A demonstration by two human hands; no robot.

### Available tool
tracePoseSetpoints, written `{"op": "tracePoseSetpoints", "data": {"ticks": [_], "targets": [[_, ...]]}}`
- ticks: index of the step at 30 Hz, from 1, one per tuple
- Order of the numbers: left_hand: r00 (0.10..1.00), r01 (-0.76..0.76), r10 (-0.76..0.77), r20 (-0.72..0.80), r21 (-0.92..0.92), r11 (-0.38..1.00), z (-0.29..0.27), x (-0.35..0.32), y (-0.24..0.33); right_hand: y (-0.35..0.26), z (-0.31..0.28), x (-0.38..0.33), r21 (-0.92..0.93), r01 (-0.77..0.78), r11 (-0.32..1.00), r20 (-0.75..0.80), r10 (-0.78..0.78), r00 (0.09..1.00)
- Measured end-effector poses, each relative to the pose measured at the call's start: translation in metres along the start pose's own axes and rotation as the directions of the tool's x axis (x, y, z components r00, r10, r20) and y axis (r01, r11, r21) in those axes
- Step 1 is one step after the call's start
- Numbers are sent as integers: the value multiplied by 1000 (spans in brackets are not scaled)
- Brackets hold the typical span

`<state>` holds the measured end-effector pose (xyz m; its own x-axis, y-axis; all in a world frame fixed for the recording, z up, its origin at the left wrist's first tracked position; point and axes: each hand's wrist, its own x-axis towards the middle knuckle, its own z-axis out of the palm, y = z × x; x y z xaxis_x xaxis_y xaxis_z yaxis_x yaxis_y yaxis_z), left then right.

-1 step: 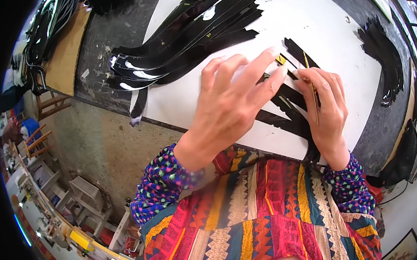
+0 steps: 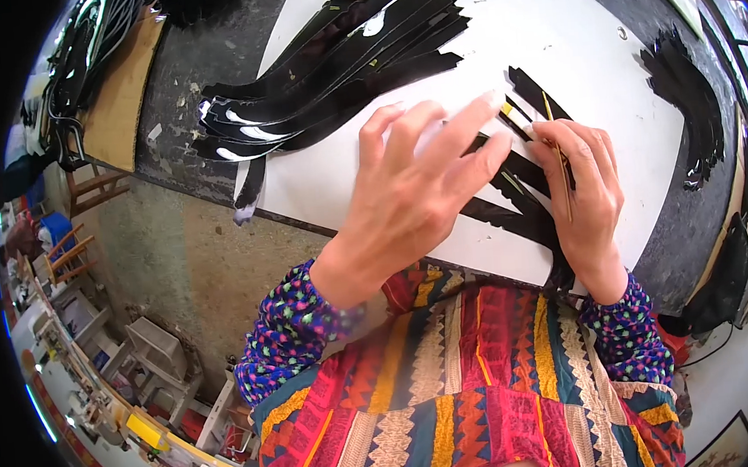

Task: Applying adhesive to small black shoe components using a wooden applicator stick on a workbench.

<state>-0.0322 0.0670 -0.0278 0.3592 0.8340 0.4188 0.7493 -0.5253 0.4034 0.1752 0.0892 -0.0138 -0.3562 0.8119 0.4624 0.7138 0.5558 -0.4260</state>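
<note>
My left hand hovers over black strips, fingers spread. Its index fingertip is beside a small yellow tab at the end of a narrow black strip; thumb and index are apart. In my right hand, closed fingers hold a thin, pointed, brass-coloured stick. The right fingertips are also at the narrow strip's side; whether they press on it I cannot tell. A wider black strip lies just beyond. More black strips run under and between my hands, partly hidden.
A fanned pile of long black strips with glossy white patches lies at the left on the white board. Another black bundle is at the right. The dark worktop surrounds the board. A wooden stool stands on the floor at left.
The left thumb and index finger have parted slightly from the yellow tab, which shows lower and smaller beside the index tip. The right hand has barely moved.
</note>
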Motion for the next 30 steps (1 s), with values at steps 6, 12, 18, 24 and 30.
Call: {"op": "tracePoseSetpoints", "data": {"ticks": [6, 12, 18, 24, 30], "targets": [[996, -68, 64, 58, 67, 995, -2, -19, 8, -3, -3, 5, 72, -125, 989, 84, 119, 989], [998, -40, 34, 55, 100, 994, -4, -27, 9, -5, -4, 11, 64, -174, 983, 129, 165, 978], [1000, -8, 7, 10, 103, 995, -3, -29, 8, 0, -7, 15, 27, -112, 993, 181, 106, 978], [998, 60, -57, -25, 187, 980, -4, -24, 4, -2, -8, 14, 14, -100, 995, 196, 96, 976], [997, 74, -73, -11, 164, 984, -3, -27, 3, -11, -15, 6, 266, -168, 949, 116, 141, 983]]}}
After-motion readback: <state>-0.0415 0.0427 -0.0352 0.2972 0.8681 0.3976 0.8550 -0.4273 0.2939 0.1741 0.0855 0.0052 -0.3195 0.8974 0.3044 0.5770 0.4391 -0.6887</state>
